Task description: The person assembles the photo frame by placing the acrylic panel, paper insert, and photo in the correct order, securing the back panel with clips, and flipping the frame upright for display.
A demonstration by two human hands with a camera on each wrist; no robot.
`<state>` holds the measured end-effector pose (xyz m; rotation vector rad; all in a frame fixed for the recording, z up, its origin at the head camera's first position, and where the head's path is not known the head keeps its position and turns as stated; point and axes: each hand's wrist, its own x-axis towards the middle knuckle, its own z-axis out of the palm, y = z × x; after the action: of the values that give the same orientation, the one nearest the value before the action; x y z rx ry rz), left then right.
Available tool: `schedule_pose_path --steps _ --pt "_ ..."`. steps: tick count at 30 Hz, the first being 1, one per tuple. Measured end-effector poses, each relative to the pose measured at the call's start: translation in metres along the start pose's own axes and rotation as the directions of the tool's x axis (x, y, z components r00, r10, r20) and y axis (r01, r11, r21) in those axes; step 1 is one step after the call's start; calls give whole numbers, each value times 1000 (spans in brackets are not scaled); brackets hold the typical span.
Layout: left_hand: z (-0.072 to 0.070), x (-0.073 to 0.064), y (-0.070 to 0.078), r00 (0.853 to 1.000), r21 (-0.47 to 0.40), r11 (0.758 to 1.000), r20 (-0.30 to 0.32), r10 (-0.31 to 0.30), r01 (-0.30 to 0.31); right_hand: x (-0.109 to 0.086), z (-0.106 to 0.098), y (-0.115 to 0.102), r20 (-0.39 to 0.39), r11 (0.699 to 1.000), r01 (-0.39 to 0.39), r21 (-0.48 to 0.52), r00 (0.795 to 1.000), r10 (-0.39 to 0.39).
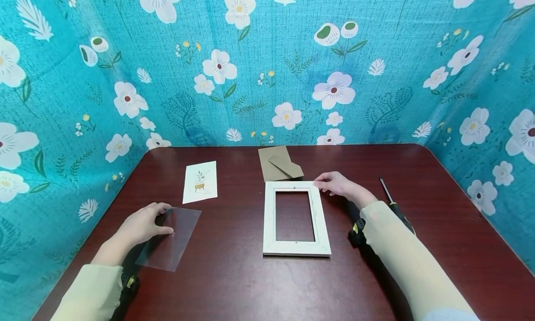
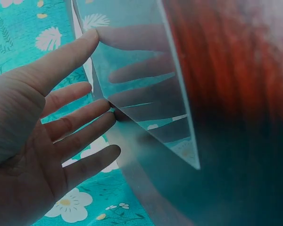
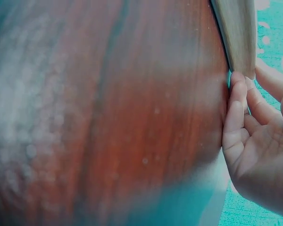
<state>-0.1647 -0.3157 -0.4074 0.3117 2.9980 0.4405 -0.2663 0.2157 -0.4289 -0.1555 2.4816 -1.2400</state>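
Note:
My left hand (image 1: 144,226) is at the left edge of a clear plastic sheet (image 1: 177,242), on the left of the table. The left wrist view has the thumb (image 2: 82,44) at one edge, the other fingers spread and fairly straight near a corner, and their reflections in the sheet. Across the table, my right hand (image 1: 336,184) pinches the top right corner of a white picture frame (image 1: 322,228) lying flat. In the right wrist view, thumb and fingers lie on either side of the frame's end (image 3: 240,42).
A card (image 1: 200,184) printed with a potted plant lies behind the left hand. A brown backing board (image 1: 271,163) with a folded stand sits behind the frame. To the right, a screwdriver (image 1: 393,202) lies partly behind the right sleeve. A floral curtain (image 1: 259,79) surrounds the dark red table (image 1: 234,284).

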Motion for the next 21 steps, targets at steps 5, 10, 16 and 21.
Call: schedule_pose_path --steps 5,10,16,21 --pt "1 0 0 1000 23 1000 0 -5 5 1 1 0 -9 1000 3 -1 1000 -3" --pt "0 1 0 999 33 999 37 -8 6 0 1 2 -13 1000 0 -2 1000 0" --pt "0 5 2 996 38 999 86 0 -3 -1 2 1 -20 1000 -3 -7 1000 3" --pt "-5 10 6 992 22 1000 127 -12 9 0 2 0 -18 1000 -15 -13 1000 15"
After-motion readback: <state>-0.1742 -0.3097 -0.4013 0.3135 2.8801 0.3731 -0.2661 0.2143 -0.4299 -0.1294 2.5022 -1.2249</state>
